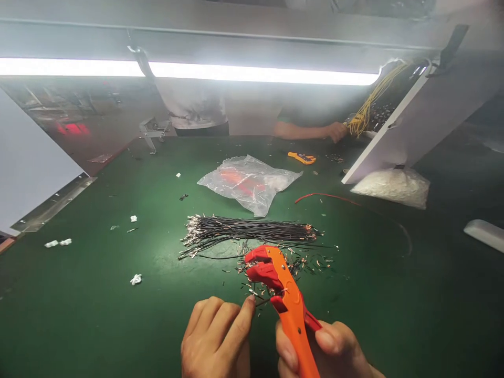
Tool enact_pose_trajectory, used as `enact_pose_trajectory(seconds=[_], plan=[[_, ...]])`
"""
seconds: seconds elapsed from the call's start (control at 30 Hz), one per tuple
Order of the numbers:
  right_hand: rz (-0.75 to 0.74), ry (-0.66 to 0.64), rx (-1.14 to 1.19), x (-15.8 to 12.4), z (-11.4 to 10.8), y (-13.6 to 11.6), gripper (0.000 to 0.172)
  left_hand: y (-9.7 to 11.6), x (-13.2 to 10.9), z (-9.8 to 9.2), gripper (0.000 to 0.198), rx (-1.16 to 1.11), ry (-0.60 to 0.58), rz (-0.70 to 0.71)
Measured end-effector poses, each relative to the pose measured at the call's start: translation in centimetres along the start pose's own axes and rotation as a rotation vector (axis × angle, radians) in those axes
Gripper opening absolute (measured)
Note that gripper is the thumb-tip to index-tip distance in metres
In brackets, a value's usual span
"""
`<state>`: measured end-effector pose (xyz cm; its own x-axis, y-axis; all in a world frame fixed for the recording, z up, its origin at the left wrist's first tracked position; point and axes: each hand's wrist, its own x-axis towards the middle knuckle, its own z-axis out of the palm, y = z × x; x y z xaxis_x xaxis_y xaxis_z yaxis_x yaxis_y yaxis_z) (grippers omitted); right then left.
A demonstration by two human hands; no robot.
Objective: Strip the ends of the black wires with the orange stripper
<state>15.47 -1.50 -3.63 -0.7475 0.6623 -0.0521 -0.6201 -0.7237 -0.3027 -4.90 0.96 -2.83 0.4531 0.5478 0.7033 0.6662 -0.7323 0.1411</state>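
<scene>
My right hand (334,344) is wrapped round the handles of an orange and red wire stripper (293,302), whose red jaws point up and to the left. Just left of the tool, my left hand (220,333) pinches a short dark wire (263,302) at its fingertips; the wire runs to the red part of the tool. Beyond both hands lies a long bundle of black wires (252,229) with silvery ends at the left and coppery ends at the right. Wire scraps (311,262) are scattered between the bundle and the tool.
A clear plastic bag (252,184) with red contents lies behind the bundle. Further back are a yellow tool (302,157) and a person's hand (335,131) near yellow wires. A filled bag (391,186) rests beside the right panel (394,123). Small white pieces (136,279) dot the left side.
</scene>
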Motion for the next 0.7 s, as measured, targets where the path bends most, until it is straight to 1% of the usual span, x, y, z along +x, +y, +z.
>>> enact_pose_trajectory(seconds=[0.13, 0.37, 0.43, 0.6, 0.7], plan=[[-0.059, -0.05, -0.009, 0.5, 0.4, 0.1, 0.039, 0.1, 0.0, 0.0, 0.027, 0.002, 0.001, 0.028], [-0.141, -0.143, -0.008, 0.6, 0.0, 0.3, 0.039, 0.3, 0.0, 0.2, 0.025, 0.018, -0.013, 0.033], [-0.14, -0.136, -0.026, 0.5, -0.2, 0.4, 0.042, 0.3, 0.0, 0.2, 0.024, 0.018, -0.012, 0.034], [-0.132, -0.035, -0.117, 0.2, -0.5, 0.9, 0.05, 0.7, 0.0, 0.2, 0.028, 0.006, -0.013, 0.034], [-0.121, -0.016, -0.149, 0.0, -0.6, 1.1, 0.053, 1.0, 0.0, 0.0, 0.031, 0.005, -0.01, -0.028]])
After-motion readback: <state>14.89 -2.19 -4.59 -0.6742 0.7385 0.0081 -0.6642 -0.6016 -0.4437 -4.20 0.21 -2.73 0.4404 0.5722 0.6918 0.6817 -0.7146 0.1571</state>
